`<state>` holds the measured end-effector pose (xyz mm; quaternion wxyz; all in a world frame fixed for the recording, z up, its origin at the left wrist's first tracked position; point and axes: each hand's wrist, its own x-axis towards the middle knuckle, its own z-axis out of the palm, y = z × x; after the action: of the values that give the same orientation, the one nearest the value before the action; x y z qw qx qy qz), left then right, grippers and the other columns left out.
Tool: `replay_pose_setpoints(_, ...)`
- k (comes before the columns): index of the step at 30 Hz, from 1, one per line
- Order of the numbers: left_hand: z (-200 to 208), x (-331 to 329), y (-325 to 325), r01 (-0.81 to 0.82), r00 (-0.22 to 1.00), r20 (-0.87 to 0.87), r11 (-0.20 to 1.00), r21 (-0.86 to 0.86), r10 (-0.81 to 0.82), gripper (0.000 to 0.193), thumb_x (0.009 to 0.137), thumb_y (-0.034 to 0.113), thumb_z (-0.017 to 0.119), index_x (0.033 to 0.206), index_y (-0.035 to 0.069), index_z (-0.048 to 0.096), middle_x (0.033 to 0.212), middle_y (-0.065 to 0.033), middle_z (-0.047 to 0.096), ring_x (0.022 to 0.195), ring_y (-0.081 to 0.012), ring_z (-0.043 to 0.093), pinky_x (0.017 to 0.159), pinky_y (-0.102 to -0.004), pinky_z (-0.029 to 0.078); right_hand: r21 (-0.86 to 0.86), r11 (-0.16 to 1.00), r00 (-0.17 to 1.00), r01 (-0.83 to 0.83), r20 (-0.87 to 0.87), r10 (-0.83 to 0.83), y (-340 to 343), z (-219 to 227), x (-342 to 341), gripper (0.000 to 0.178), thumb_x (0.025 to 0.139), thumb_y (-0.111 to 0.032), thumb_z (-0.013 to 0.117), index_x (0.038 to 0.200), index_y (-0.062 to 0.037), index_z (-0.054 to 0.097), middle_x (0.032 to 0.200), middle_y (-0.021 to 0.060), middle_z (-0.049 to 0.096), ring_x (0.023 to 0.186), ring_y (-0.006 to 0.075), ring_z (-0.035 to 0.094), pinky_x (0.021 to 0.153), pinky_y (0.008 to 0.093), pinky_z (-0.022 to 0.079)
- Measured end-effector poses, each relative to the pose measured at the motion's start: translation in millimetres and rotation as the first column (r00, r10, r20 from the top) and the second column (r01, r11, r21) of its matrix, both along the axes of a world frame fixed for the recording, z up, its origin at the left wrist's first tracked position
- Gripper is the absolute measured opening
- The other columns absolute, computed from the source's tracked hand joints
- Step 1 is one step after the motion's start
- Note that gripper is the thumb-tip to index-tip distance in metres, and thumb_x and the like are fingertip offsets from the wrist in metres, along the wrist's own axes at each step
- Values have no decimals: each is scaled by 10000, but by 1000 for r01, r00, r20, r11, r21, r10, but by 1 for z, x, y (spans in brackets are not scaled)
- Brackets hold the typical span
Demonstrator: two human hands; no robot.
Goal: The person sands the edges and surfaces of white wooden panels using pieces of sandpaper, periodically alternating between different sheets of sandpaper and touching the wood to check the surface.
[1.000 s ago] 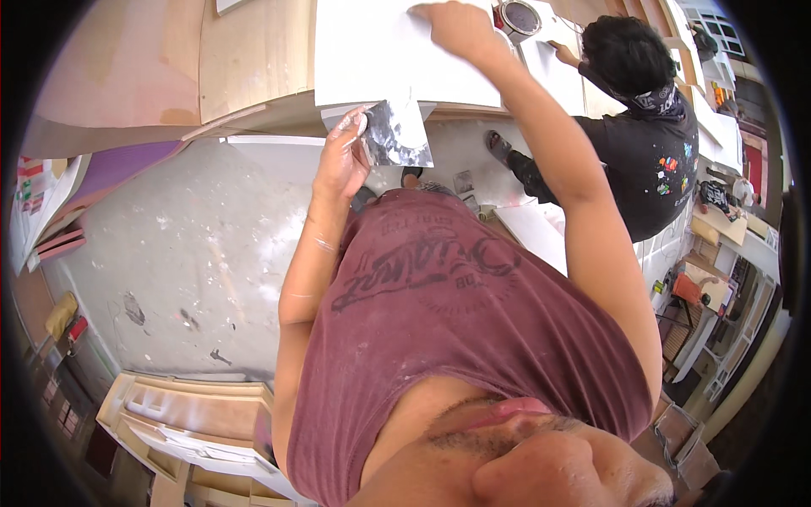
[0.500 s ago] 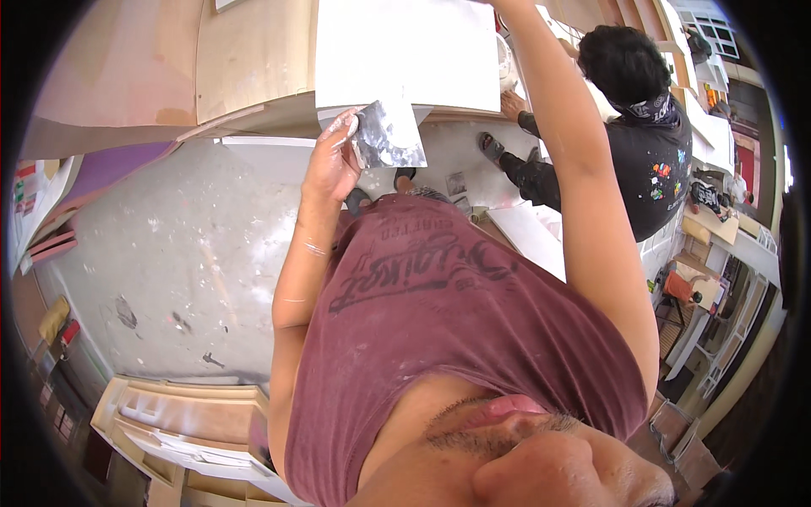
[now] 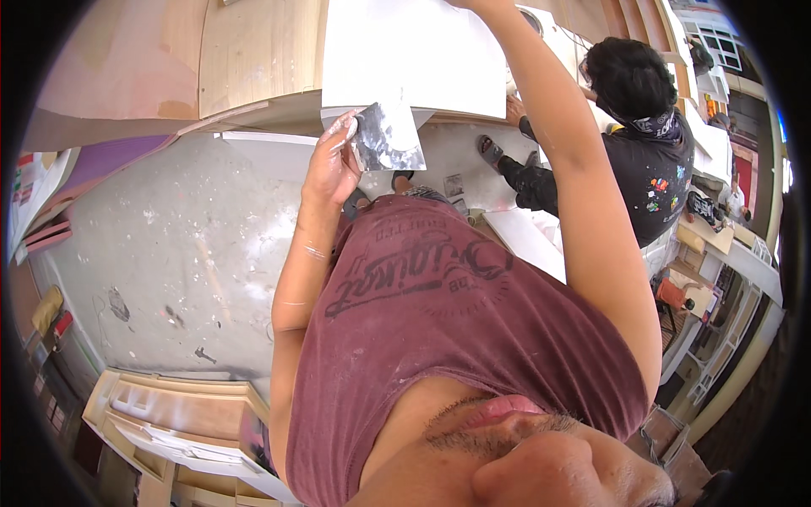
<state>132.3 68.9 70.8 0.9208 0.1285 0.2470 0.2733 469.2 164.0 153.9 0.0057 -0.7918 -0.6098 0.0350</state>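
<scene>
Fingers of your left hand were curled shut around the near edge of a wide metal scraper blade, its face smeared grey-white, held just off the front edge of the white panel that lay on the plywood bench. Your right arm reached well up over that panel, but its hand ran out of the top of the view, so I could not tell whether it was open or gripping anything. Judging from that, you were working filler onto the panel, and the blade served as your loaded palette. You did well to keep it tilted only slightly, so nothing slid off toward the spattered concrete floor. A firmer pinch nearer the blade's middle would probably have steadied it. The co-worker in a dark shirt crouched close beside the bench's right end, one hand on its edge, so your elbow needed room.
</scene>
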Motion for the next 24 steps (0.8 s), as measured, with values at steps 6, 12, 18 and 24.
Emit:
replay_pose_setpoints(6,-2,-3,1,32,999,1,999,-4,-32,227,1006,99,494,1182,-24,567,1100,-85,666,1016,-149,657,904,-276,545,62,992,981,111,-164,-99,4,12,25,338,807,-63,531,1059,-141,742,1074,207,689,999,361,667,873,430,524)
replay_pose_setpoints(12,3,-4,2,23,1000,-2,1000,4,-23,247,1008,110,495,1199,-33,561,1125,-84,657,1041,-143,649,910,-273,543,33,992,990,126,-69,-123,6,7,8,353,794,-52,515,1064,-122,730,1043,220,692,970,369,674,868,443,535)
replay_pose_setpoints(18,7,-3,2,-11,1000,-14,1000,10,12,265,1004,114,492,1215,-32,557,1114,-98,673,1014,-164,665,898,-286,542,82,997,1000,-8,-8,9,-14,-9,-10,343,798,-64,525,1070,-120,726,1013,212,697,967,379,668,865,453,532)
replay_pose_setpoints(24,7,-3,2,13,999,37,1000,-9,-13,276,1007,110,483,1235,-30,548,1128,-101,666,1026,-163,658,905,-285,539,107,992,990,70,-128,-56,-9,10,22,305,822,-115,538,1059,-110,731,1015,232,686,966,370,668,874,441,520)
